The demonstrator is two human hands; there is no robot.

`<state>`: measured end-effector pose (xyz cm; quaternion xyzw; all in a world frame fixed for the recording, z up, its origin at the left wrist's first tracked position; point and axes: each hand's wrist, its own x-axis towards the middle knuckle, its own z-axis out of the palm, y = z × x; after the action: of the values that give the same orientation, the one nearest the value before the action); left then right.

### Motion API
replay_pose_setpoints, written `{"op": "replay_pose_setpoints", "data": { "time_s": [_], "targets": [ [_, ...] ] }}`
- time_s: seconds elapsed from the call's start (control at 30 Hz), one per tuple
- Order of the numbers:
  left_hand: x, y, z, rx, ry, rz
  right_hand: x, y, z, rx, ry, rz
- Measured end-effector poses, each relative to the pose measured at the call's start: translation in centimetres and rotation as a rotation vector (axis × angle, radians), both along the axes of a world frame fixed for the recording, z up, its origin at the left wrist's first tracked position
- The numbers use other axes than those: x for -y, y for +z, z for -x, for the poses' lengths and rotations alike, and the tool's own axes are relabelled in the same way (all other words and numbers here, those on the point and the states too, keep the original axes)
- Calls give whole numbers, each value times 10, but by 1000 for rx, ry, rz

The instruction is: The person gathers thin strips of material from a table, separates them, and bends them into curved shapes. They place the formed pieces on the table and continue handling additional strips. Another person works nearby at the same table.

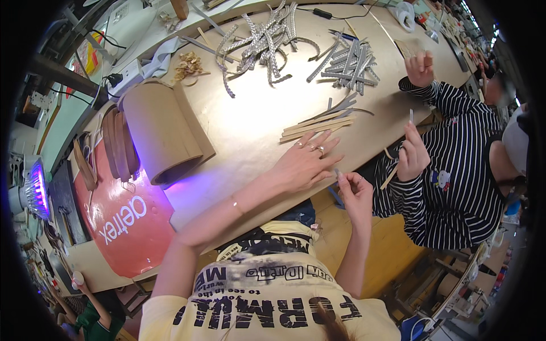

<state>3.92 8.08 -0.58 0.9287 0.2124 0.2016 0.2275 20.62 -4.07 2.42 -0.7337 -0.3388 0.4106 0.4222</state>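
My left hand reaches palm down over the table edge, fingers spread, with rings on them and nothing seen in its grip. Just beyond its fingertips lies a small stack of thin tan strips, with grey strips at its far end. Close by on the right, my right hand pinches the end of a short grey strip between thumb and fingers. The strip's tip points toward my left fingers; whether they touch it I cannot tell.
Braided grey cords heap at the back, beside a pile of short grey strips. A brown sheet roll stands left, near brown straps and a red sheet. A co-worker in a striped top sits right, holding a small strip.
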Motion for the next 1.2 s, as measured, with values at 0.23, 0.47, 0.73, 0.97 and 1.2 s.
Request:
{"op": "replay_pose_setpoints", "data": {
  "time_s": [0.23, 0.47, 0.73, 0.97, 1.2],
  "targets": [
    [-58, -13, 18, -230, 41, -172, -23, -27, 2, 193, 6, 12],
    [-27, 2, 42, -235, 96, -119, -55, -11, 41, 492, 70, 249],
    [5, -23, 29, -287, 107, -123, -59, -11, 47, 683, 104, 247],
    [19, -18, 23, -449, 118, -313, -5, 11, 30, 763, 254, 523],
    [15, -23, 32, -183, 164, 53, 24, 58, 23, 876, 197, 521]
  ]
}}
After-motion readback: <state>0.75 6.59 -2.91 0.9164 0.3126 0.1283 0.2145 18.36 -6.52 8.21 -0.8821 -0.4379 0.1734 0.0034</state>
